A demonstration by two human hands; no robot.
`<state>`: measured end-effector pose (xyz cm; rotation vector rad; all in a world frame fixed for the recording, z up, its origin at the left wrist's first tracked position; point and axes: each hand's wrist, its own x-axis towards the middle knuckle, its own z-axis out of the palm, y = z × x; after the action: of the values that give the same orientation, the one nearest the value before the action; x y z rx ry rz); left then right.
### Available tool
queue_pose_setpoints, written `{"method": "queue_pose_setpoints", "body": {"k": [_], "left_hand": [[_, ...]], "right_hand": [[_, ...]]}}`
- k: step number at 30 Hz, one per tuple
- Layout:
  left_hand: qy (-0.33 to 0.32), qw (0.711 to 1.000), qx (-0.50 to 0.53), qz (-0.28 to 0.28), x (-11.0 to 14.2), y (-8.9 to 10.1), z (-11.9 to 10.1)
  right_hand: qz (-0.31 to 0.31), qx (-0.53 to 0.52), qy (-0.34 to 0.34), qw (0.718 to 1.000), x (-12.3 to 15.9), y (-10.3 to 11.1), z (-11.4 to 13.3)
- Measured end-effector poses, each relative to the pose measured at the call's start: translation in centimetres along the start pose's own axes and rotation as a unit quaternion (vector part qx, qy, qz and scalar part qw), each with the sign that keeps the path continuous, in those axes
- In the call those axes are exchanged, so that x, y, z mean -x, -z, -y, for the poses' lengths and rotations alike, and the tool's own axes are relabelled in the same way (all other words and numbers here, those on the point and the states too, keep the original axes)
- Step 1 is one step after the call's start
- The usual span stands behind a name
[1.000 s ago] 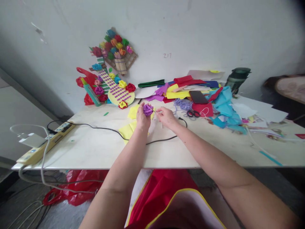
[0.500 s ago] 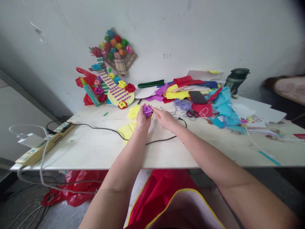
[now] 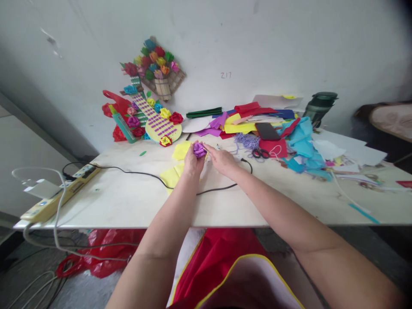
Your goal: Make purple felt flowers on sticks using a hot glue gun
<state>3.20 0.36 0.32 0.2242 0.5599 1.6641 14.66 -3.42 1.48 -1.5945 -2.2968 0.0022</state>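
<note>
A purple paper flower (image 3: 200, 149) sits in my left hand (image 3: 192, 163), whose fingers wrap around its left side and underneath. My right hand (image 3: 222, 160) is closed in a pinch at the flower's right edge, its fingertips touching or almost touching the petals. Between those fingertips is a thin stick-like tool, mostly hidden now. Below and behind the left hand lie pieces of yellow paper (image 3: 172, 175) on the white table (image 3: 128, 201). A black cable (image 3: 222, 189) runs across the table under both forearms.
To the left are a power strip (image 3: 61, 195), a glue bottle (image 3: 122, 125) and a flower-covered paper guitar (image 3: 161, 124). Colored paper (image 3: 241, 125), purple yarn (image 3: 247, 140), scissors (image 3: 260, 153), a phone (image 3: 268, 131) and a dark bottle (image 3: 320, 108) lie or stand at right.
My right hand has moved slightly left, up to the flower, and the thin tool seen earlier between them is now mostly covered. The left hand keeps its hold, almost still.
</note>
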Motion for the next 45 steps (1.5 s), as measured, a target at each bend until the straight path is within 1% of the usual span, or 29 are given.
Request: {"method": "queue_pose_setpoints", "body": {"k": [5,13,21,27,33,39,42,45], "left_hand": [[0.009,1.0,0.014,0.003,0.0,0.0,-0.1],[0.043,0.998,0.031,-0.016,0.0,-0.2,-0.2],[0.067,0.997,0.041,-0.013,0.1,-0.3,-0.5],[0.084,0.996,0.032,-0.017,0.2,-0.5,-0.8],[0.092,0.996,0.016,0.002,0.1,-0.2,-1.0],[0.1,0.995,0.006,0.011,0.1,-0.1,-1.1],[0.094,0.995,0.0,0.017,-0.2,0.1,-1.1],[0.079,0.997,-0.006,0.006,-0.3,0.2,-1.1]], "right_hand": [[0.0,0.024,0.007,1.0,0.2,0.0,0.0],[-0.004,0.06,0.026,0.998,0.2,0.0,0.0],[0.026,0.129,0.056,0.99,0.8,1.0,0.2],[0.005,0.157,0.095,0.983,0.8,0.9,-0.6],[-0.017,0.184,0.135,0.973,0.6,0.5,-1.2],[-0.019,0.184,0.163,0.969,0.7,1.0,-1.5],[-0.019,0.171,0.16,0.972,0.7,1.2,-1.5],[-0.014,0.161,0.149,0.976,0.7,1.2,-1.3]]}}
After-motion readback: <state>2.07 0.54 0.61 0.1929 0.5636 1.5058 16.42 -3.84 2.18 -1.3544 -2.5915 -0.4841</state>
